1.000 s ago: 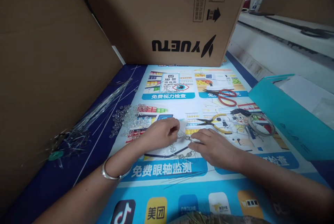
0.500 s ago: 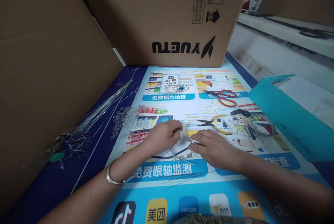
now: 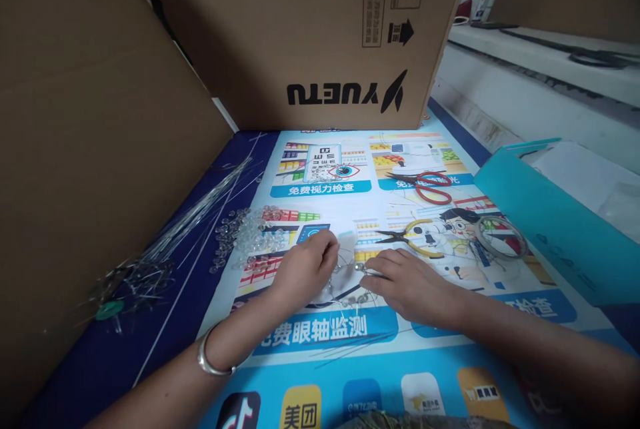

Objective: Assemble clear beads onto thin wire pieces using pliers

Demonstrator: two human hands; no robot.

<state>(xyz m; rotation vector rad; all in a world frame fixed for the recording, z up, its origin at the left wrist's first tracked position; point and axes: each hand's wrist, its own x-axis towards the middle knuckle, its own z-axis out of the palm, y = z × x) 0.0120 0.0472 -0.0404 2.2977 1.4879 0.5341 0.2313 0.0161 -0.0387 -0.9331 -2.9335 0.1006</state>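
My left hand (image 3: 306,268) and my right hand (image 3: 407,282) meet over a small piece of bent wire strung with clear beads (image 3: 350,282), lying on a printed blue poster (image 3: 350,362). Both hands pinch parts of this wire piece with their fingertips. A silver bangle (image 3: 210,361) sits on my left wrist. A heap of clear beads (image 3: 247,232) lies just left of my left hand. Yellow-handled pliers (image 3: 413,234) lie just beyond my right hand.
Red-handled scissors (image 3: 430,186) lie further back. A bundle of long thin wires (image 3: 175,232) runs along the left. A roll of clear tape (image 3: 500,237) lies right. A teal box (image 3: 555,222) stands at right. Cardboard boxes (image 3: 320,36) wall off the back and left.
My left hand has shifted slightly left and turned at the wire piece; my right hand stays almost in place. The camera has tipped a little.
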